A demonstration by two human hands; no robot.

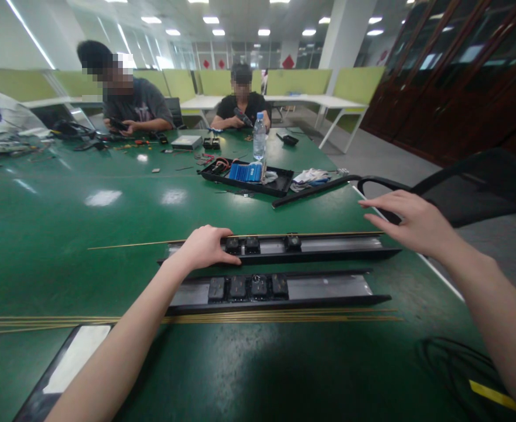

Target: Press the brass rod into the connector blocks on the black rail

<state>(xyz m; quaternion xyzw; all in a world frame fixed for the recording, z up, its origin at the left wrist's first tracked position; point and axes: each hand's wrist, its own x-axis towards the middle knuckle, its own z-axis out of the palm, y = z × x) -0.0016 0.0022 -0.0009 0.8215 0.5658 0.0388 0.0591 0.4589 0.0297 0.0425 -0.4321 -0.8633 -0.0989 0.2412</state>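
My left hand (205, 247) grips the left part of the farther black channel rail (341, 254), thumb at its near wall and fingers over its far side. Inside that rail sit three visible black square blocks (252, 244). A thin brass rod (130, 245) runs along its far edge and sticks out to the left. Past the rail's right end, my right hand (409, 220) hovers with fingers apart, holding nothing I can see. A second channel rail (323, 302) lies closer to me, with several black blocks (238, 287) in it.
Several brass rods (284, 317) lie in front of the nearer rail. Beyond are a black tray (279, 186), a water bottle (260, 138), gloves (313, 178) and a black strip (314, 192). A chair (481, 181) stands right; black cable (455, 363) lies at front right. Other people sit across.
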